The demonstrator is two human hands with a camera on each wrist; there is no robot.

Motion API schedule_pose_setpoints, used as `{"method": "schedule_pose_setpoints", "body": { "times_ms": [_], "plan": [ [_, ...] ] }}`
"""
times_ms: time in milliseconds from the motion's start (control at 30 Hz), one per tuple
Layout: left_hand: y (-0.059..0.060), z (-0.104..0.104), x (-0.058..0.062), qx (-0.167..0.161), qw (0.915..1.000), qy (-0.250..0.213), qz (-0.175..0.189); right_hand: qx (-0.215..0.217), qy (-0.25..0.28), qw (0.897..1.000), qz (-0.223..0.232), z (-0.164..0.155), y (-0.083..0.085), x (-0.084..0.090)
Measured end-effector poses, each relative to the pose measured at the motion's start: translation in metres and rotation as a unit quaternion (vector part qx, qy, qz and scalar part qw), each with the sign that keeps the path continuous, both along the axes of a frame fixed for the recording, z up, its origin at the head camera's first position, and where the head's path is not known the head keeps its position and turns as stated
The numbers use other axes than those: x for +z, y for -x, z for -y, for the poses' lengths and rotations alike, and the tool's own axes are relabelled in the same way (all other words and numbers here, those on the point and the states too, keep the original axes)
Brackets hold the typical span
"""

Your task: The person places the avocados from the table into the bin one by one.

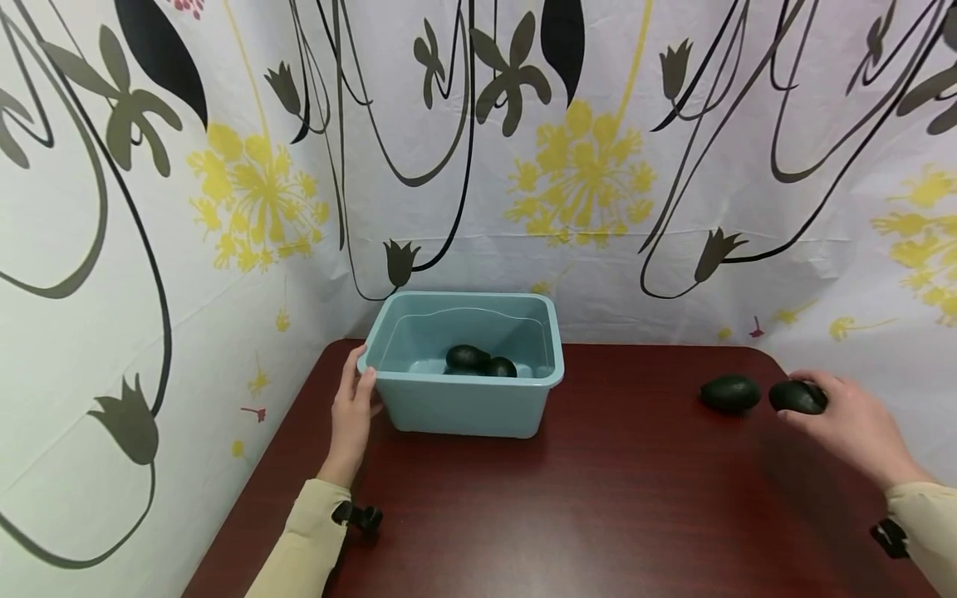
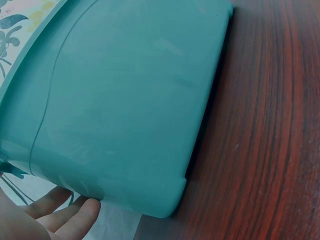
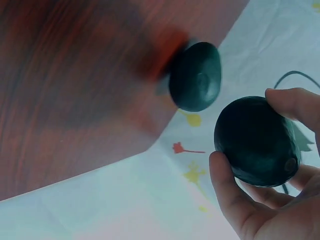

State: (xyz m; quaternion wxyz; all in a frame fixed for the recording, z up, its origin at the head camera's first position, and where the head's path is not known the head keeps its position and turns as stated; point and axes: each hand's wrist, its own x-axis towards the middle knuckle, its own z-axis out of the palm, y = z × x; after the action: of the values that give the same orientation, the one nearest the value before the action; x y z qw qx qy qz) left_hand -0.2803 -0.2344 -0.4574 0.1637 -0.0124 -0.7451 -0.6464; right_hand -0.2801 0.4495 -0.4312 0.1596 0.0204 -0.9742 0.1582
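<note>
Clearly held off the desk [image 1: 613,498] surface, a dark green avocado [image 1: 797,397] sits in the right hand [image 1: 845,423] near the desk's right edge. The right wrist view shows the fingers [image 3: 292,102] curled round it, thumb on one side and fingertips on the other, the fruit cupped against the palm. Just beside it, towards the middle of the desk, a second avocado [image 1: 730,393] lies on the dark red wood; the two are close but apart in the wrist view, where the lying one [image 3: 196,83] shows at the desk's edge.

Well apart to the left stands a light blue plastic tub [image 1: 463,407] near the back left corner of the desk. Two more avocados [image 1: 478,361] lie inside it on the bottom, touching or nearly touching each other. The left hand [image 1: 353,411] rests against the tub's left end, the fingers straight and fairly relaxed, the fingertips at the rim corner. From the left wrist view the tub's wall [image 2: 125,100] fills most of the picture and the straight fingers [image 2: 75,215] show just under its lower corner; whether they press on it there I cannot tell.

Both arms wear pale yellow sleeves [image 1: 310,540], each with a small black clip at the wrist. Behind and to both sides of the desk hangs a white curtain [image 1: 583,166] printed with yellow flowers, grey leaves and looping black lines.
</note>
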Motion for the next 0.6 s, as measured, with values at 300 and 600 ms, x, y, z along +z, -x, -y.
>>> {"method": "schedule_pose_setpoints", "body": {
  "times_ms": [300, 600],
  "plan": [
    [-0.001, 0.001, -0.001, -0.002, 1.0, -0.002, 0.003, 0.026, -0.005, 0.999, -0.027, 0.018, -0.002, 0.012],
    [0.0, 0.0, -0.002, 0.0, 1.0, 0.001, 0.0, 0.036, -0.002, 0.998, -0.05, 0.031, -0.006, 0.025]
  ]
}}
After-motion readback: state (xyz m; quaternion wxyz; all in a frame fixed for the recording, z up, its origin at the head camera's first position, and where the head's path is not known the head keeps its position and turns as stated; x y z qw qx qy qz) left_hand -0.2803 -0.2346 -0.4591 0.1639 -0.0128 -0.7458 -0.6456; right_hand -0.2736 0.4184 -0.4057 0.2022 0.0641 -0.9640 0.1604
